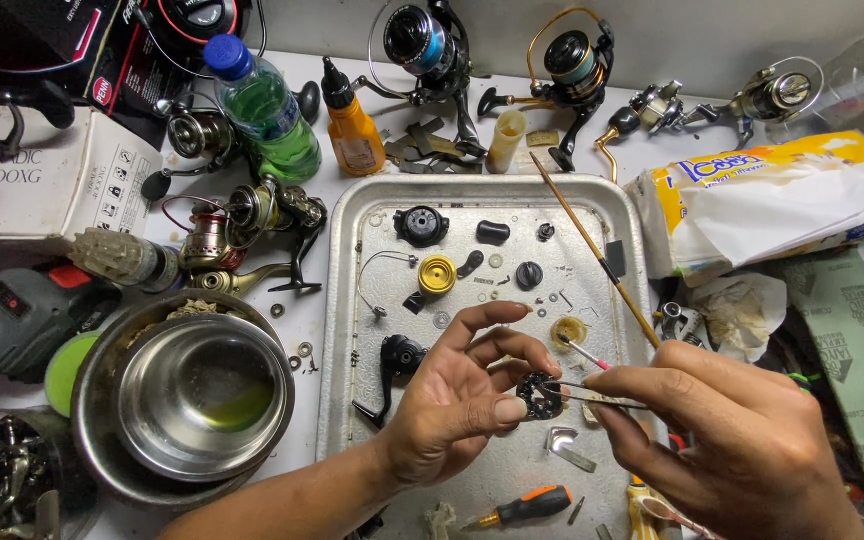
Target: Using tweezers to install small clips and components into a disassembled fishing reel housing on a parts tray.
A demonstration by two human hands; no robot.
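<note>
My left hand (457, 395) pinches a small dark round gear-like reel part (539, 396) between thumb and fingers, over the lower part of a metal tray (342, 330). From the right, my right hand (727, 440) holds thin metal tweezers (597, 396) whose tips touch that part. On the tray lie a yellow spool piece (437, 274), a black round cap (420, 225), a black handle (392, 365), small screws and washers, and a thin brush (592, 245) lying aslant.
Stacked steel bowls (202, 395) with greenish liquid stand at the left. Fishing reels (432, 45), a green bottle (270, 110), an orange oil bottle (354, 125), boxes, a tissue pack (762, 190) and an orange-handled screwdriver (532, 505) crowd the table.
</note>
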